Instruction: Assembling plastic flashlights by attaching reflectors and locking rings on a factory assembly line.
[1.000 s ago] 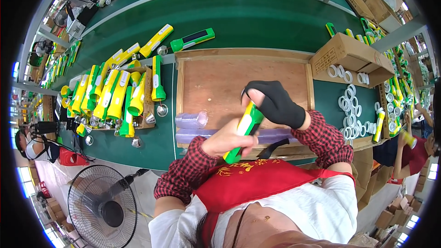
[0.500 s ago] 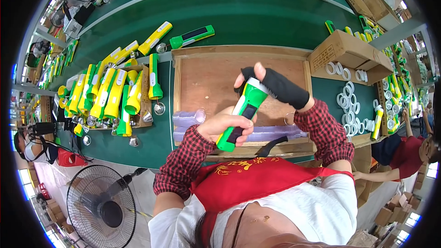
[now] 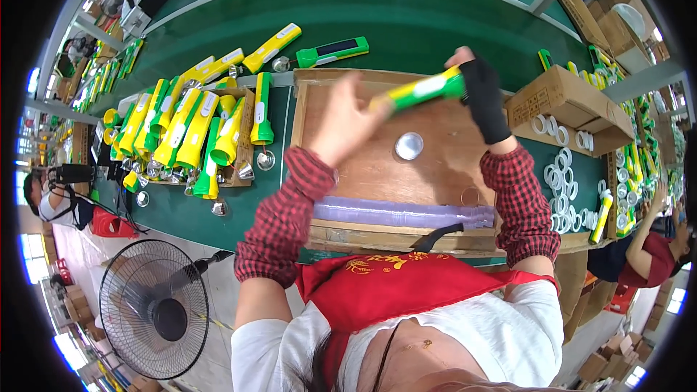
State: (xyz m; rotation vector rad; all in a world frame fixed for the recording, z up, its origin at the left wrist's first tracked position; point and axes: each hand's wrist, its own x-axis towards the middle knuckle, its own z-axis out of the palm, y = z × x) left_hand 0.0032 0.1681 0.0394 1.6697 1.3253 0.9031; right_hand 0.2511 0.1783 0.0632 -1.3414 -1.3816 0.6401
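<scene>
My right hand (image 3: 485,98), in a black half-finger glove, grips the head end of a green and yellow flashlight (image 3: 428,87), raised nearly level above a wooden tray (image 3: 356,167). At the flashlight's tail is my left hand (image 3: 345,120), bare, its fingers smeared by motion; whether it still grips cannot be made out. Below the flashlight appears a round silvery disc with a pale rim (image 3: 409,146); I cannot tell if it touches the tray. Clear plastic discs (image 3: 406,212) are stacked in a row along the tray's near edge.
At left, a box of green and yellow flashlights (image 3: 178,131) has shiny reflectors hanging out. More flashlights (image 3: 334,51) lie beyond the tray. To the right are loose white rings (image 3: 559,181), a cardboard box (image 3: 559,105) and an upright yellow flashlight (image 3: 601,218). A fan (image 3: 154,308) stands at near left.
The flashlight has swung from steeply tilted to nearly level and risen, its head now farther right. Both hands moved away from me. The silvery disc has come into view over the tray.
</scene>
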